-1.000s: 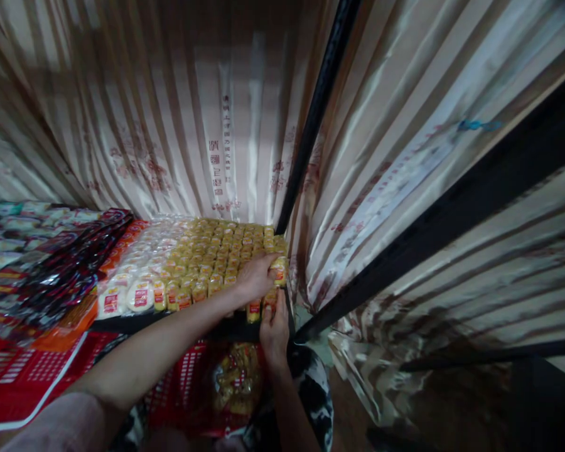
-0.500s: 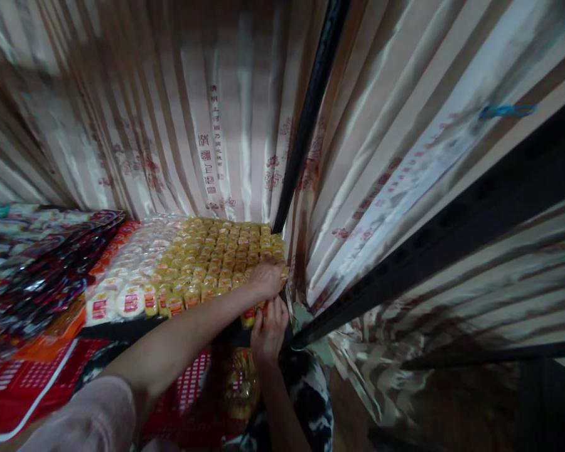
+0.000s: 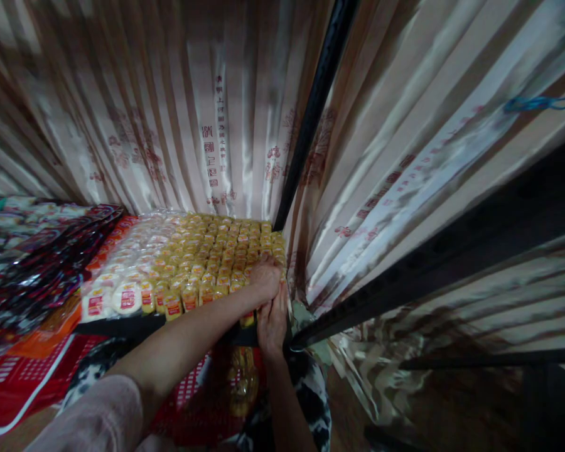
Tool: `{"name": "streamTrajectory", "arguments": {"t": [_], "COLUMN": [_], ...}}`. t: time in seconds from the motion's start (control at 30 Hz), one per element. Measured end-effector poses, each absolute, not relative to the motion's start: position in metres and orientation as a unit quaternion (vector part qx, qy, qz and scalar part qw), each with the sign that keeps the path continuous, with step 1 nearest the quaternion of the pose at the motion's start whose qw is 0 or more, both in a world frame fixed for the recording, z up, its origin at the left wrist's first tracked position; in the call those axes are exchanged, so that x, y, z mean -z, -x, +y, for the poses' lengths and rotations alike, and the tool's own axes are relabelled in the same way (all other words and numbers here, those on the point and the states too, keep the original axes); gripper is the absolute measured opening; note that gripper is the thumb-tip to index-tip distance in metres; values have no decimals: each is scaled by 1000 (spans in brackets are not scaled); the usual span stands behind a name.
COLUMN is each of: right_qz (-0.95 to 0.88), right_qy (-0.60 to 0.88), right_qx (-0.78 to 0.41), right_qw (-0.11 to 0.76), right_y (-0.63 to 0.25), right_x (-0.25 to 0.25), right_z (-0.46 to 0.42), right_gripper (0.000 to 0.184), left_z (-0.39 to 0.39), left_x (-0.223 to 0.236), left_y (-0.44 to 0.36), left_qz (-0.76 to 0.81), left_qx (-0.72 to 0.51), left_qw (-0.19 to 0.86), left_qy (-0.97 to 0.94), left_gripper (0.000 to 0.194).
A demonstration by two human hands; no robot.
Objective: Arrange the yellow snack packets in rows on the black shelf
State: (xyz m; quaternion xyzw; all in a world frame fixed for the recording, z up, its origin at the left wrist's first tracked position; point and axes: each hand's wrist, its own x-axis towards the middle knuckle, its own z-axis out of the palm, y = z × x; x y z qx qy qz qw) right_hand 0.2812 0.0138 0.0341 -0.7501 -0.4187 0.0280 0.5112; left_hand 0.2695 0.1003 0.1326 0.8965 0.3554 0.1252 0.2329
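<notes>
Rows of small yellow-wrapped snack packets (image 3: 216, 251) stand packed together on a dark shelf. My left hand (image 3: 265, 277) reaches across to their right end, knuckles up and fingers curled down among the packets. What its fingers grip, if anything, is hidden. Just below it, my right hand (image 3: 272, 323) lies against the front right corner of the rows, its fingers stretched upward and touching or nearly touching the left hand. White round packets (image 3: 127, 298) in clear wrap stand left of the yellow ones.
Dark glossy bags (image 3: 42, 270) lie further left. A red shopping basket (image 3: 23, 383) with a white handle is below the shelf, and more yellow packets (image 3: 243, 380) sit in a red basket under my arms. Black metal posts (image 3: 306, 119) and printed curtains (image 3: 245, 125) border the shelf.
My left hand has drawn slightly back, and the yellow packet seen by its fingertips is now hidden. My right hand has straightened its fingers and moved up against the packets.
</notes>
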Motion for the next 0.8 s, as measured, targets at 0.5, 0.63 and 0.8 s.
{"name": "streamTrajectory", "arguments": {"t": [0.5, 0.63, 0.8], "right_qz": [-390, -398, -393], "right_qy": [756, 764, 731], "right_qx": [-19, -7, 31], "right_qw": [526, 508, 557], "right_y": [-283, -281, -249], "right_x": [-32, -37, -52], "right_z": [15, 13, -15], "right_gripper": [59, 57, 49], "left_z": [54, 15, -25], "left_x": [-120, -96, -52], "left_y": [-192, -142, -84], "left_qz": [300, 299, 367], "left_qx": [-362, -363, -196], "left_qw": [252, 329, 463], "left_qy": [-846, -819, -783], "left_gripper": [24, 30, 29]}}
